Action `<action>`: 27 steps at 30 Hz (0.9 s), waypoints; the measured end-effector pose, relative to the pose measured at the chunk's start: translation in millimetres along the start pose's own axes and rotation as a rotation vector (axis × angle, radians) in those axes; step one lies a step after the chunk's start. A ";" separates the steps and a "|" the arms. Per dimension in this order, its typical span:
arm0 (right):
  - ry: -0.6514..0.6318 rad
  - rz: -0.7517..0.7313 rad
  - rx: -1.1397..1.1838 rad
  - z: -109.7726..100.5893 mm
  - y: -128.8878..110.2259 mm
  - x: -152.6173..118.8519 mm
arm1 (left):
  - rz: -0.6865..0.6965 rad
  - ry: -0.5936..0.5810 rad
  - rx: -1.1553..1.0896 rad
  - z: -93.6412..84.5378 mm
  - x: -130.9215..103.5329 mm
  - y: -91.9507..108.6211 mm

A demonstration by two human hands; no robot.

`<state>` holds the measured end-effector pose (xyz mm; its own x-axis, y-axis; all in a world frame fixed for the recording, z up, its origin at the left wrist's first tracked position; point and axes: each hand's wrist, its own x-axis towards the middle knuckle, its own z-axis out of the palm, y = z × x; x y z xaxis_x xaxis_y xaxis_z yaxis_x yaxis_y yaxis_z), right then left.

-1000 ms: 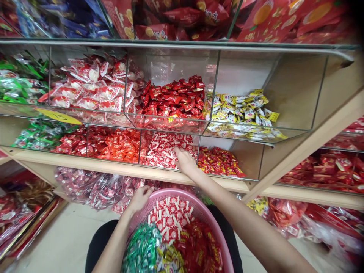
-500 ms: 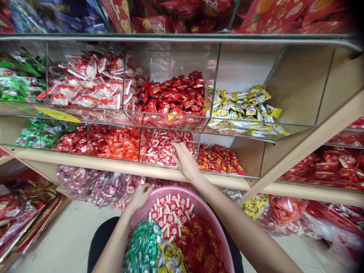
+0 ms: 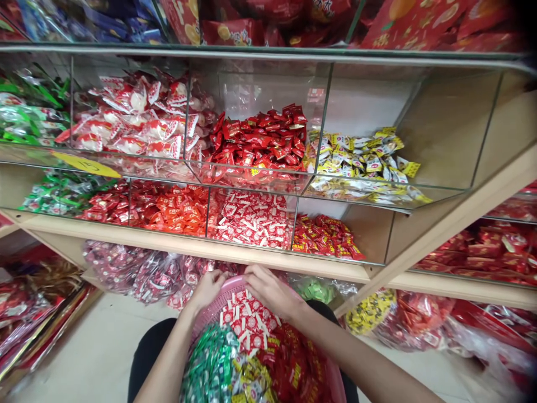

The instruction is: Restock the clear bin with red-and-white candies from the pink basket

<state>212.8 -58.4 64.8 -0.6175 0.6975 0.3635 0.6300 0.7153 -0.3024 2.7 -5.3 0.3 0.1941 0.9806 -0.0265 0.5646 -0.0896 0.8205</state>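
A pink plastic basket rests between my knees. It holds red-and-white wrapped candies, green-wrapped candies, yellow-wrapped candies and dark red candies, each sort in its own patch. My left hand is closed on the basket's far left rim, fingers curled over the edge. At the far rim, just to the right, my right hand also has its fingers bent over the edge; part of its grip is hidden. Above, a shelf bin holds more red-and-white candies.
Clear-fronted bins hold red candies, yellow-and-white candies and orange-red candies. A wooden shelf edge runs just beyond the basket. Bagged sweets lie beneath it, and a slanted wooden post stands to the right.
My right hand has come down from the bin of red-and-white candies to the basket's far rim. My left hand stays on the rim.
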 end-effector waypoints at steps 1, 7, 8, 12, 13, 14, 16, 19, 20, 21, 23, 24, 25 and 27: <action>-0.074 0.016 -0.065 10.9 3.0 -3.2 | -0.002 0.008 -0.005 -0.2 -0.8 1.3; -0.230 0.114 -0.255 44.4 15.8 -4.3 | -0.034 0.021 -0.064 -3.1 -5.4 8.6; -0.232 0.120 -0.260 45.8 14.9 -3.6 | -0.033 0.019 -0.065 -3.2 -5.3 8.6; -0.233 0.108 -0.289 52.2 8.7 -2.2 | -0.024 -0.007 -0.064 -2.1 -3.7 5.3; -0.231 0.101 -0.297 54.7 7.6 -2.0 | -0.022 -0.009 -0.060 -1.7 -3.1 4.0; -0.229 0.097 -0.305 57.6 6.9 -1.7 | -0.019 -0.008 -0.054 -1.2 -2.6 2.7; -0.232 0.108 -0.323 62.6 5.8 -0.6 | -0.006 -0.003 -0.037 -0.4 -1.5 -0.2; -0.231 0.123 -0.327 60.6 1.9 3.1 | 0.002 0.004 -0.022 0.6 -0.1 -3.9; -0.219 0.115 -0.324 55.3 -0.7 5.4 | 0.004 0.003 -0.027 0.8 0.3 -4.8; -0.197 0.100 -0.322 47.3 -3.8 8.4 | 0.005 0.001 -0.034 1.0 0.5 -5.5; -0.137 0.055 -0.332 23.7 -10.7 17.4 | 0.005 -0.003 -0.044 0.9 0.9 -6.0; -0.103 0.037 -0.346 9.1 -13.6 23.5 | 0.003 -0.005 -0.045 0.7 1.0 -5.9; -0.071 0.022 -0.368 -6.4 -15.7 30.7 | 0.000 -0.008 -0.042 0.4 1.2 -5.8; -0.017 0.044 -0.438 -37.1 -16.1 46.7 | -0.007 -0.018 -0.036 -0.1 1.3 -5.3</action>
<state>191.3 -38.9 119.3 -0.5911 0.7303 0.3425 0.7937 0.6022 0.0859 -0.1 -3.5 -4.0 0.2046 0.9779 -0.0420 0.5367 -0.0762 0.8403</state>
